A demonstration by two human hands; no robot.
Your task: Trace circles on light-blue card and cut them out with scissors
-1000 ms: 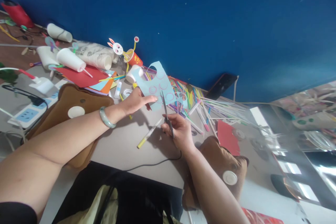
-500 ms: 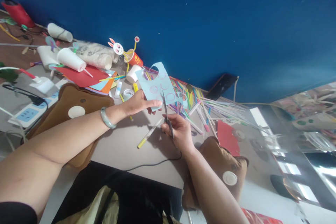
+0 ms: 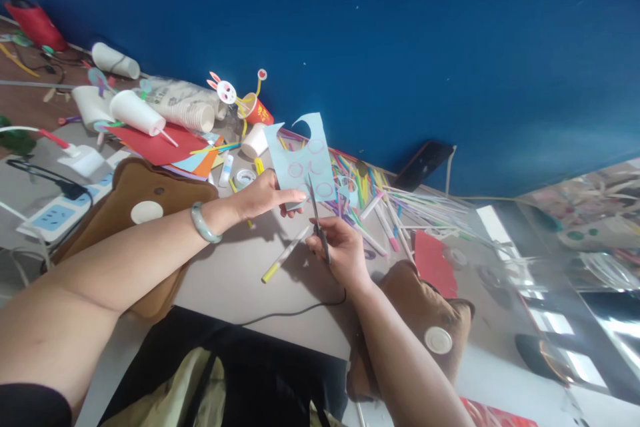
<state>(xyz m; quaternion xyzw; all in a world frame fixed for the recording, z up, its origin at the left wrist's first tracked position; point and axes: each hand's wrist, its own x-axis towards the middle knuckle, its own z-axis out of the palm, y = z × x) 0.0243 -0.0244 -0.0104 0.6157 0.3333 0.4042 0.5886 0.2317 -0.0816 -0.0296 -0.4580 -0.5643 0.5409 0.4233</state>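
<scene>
A sheet of light blue paper (image 3: 304, 159) with pink circles drawn on it is pinched in my left hand (image 3: 267, 197), thumb on top. Curved pieces are cut out of its upper edge. My right hand (image 3: 343, 247) grips a pair of scissors (image 3: 320, 227), blades pointing up and touching or overlapping the paper's lower edge. Whether the blades are parted I cannot tell. A marker with a yellow end (image 3: 273, 272) lies on the table below the hands. A roll of tape (image 3: 245, 177) and a glue stick (image 3: 226, 170) lie left of the paper.
Coloured markers and pipe cleaners (image 3: 370, 180) spread along the blue wall (image 3: 380, 67). Paper cups (image 3: 137, 113), coloured paper (image 3: 165, 145) and a power strip (image 3: 55, 213) are at left. Brown cushions (image 3: 150, 197) flank my arms; a black cable (image 3: 295, 311) crosses the table (image 3: 225, 280).
The blue paper has turned slightly in my left hand, its top shifting up and to the right. My right hand and the scissors stay nearly in place.
</scene>
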